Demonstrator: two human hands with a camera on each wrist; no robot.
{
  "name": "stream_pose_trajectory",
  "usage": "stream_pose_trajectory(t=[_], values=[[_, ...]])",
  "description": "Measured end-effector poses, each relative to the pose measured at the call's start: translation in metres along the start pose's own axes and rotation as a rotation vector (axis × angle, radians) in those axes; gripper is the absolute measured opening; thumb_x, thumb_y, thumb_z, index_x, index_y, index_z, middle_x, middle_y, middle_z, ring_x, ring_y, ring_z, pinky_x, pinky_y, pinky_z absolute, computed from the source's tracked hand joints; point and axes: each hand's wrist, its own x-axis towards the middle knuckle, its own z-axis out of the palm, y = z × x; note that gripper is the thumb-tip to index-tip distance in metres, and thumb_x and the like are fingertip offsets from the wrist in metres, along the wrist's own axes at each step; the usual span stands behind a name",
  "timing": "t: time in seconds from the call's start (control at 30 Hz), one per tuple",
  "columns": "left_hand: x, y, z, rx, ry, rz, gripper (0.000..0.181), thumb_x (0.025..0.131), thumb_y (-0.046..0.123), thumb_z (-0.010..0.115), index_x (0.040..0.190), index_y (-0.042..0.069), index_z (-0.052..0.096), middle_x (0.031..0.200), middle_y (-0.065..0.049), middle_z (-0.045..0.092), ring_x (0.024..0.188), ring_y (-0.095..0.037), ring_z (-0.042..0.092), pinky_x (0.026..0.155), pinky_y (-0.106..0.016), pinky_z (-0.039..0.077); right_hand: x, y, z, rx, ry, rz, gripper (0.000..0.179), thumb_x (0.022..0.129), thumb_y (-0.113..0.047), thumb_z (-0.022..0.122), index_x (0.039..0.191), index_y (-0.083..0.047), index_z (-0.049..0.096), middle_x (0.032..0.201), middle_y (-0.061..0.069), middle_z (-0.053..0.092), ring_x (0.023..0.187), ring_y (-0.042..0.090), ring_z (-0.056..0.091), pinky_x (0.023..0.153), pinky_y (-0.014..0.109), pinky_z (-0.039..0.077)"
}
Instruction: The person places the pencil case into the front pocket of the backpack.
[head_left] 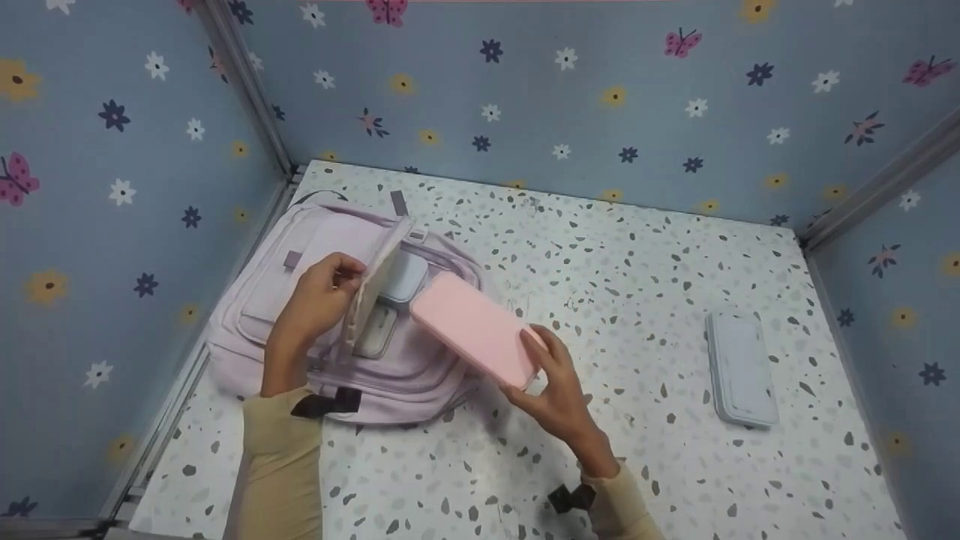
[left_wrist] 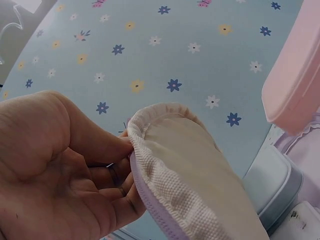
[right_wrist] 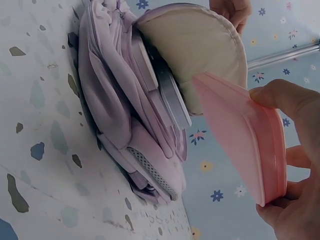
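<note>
A lilac backpack (head_left: 420,386) lies on the speckled table, its front flap (left_wrist: 195,155) pulled up to show a beige lining. My left hand (head_left: 319,296) pinches the edge of that flap between thumb and fingers. Inside the opening sit a light blue case (head_left: 406,277) and a whitish case (head_left: 377,331). My right hand (head_left: 551,386) grips a pink pencil case (head_left: 476,326) by its near end, thumb on one side and fingers on the other. The far end of the pink case overlaps the bag's opening in the head view, close by the light blue case.
A grey-white case (head_left: 741,367) lies on the right part of the speckled table (head_left: 622,300). Flower-patterned panels (head_left: 525,82) stand at the back and both sides, with a metal rail (head_left: 251,90) at the left corner.
</note>
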Motion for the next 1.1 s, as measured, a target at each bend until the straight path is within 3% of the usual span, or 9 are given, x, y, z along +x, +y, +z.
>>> stream_pose_trajectory(t=[0.4, 0.8, 1.1], values=[[0.001, -0.002, 0.000, -0.008, -0.008, 0.009, 0.021, 0.096, 0.000, 0.045, 0.113, -0.005, 0.054, 0.104, -0.018, 0.056, 0.094, -0.023, 0.049, 0.082, -0.031, 0.040, 0.002, -0.005, 0.015, 0.010, -0.070, -0.041, 0.076, 0.074, -0.033, 0.080, 0.140, -0.012, 0.048, 0.143, 0.016, 0.041, 0.133, 0.028, 0.039, 0.103, 0.049, 0.040], [0.001, 0.000, 0.001, -0.006, -0.009, 0.001, 0.022, 0.096, 0.000, 0.044, 0.114, -0.006, 0.053, 0.106, -0.019, 0.056, 0.094, -0.024, 0.051, 0.082, -0.032, 0.041, 0.003, -0.011, 0.033, -0.001, -0.126, -0.126, 0.077, 0.074, -0.032, 0.079, 0.140, -0.010, 0.048, 0.143, 0.016, 0.041, 0.130, 0.030, 0.042, 0.099, 0.047, 0.043], [0.001, 0.002, 0.002, 0.003, -0.006, -0.002, 0.021, 0.095, 0.000, 0.044, 0.113, -0.005, 0.054, 0.106, -0.019, 0.056, 0.095, -0.026, 0.052, 0.082, -0.032, 0.041, 0.009, -0.010, 0.045, -0.006, -0.164, -0.140, 0.078, 0.074, -0.035, 0.079, 0.140, -0.009, 0.047, 0.143, 0.018, 0.041, 0.132, 0.030, 0.040, 0.102, 0.046, 0.041]])
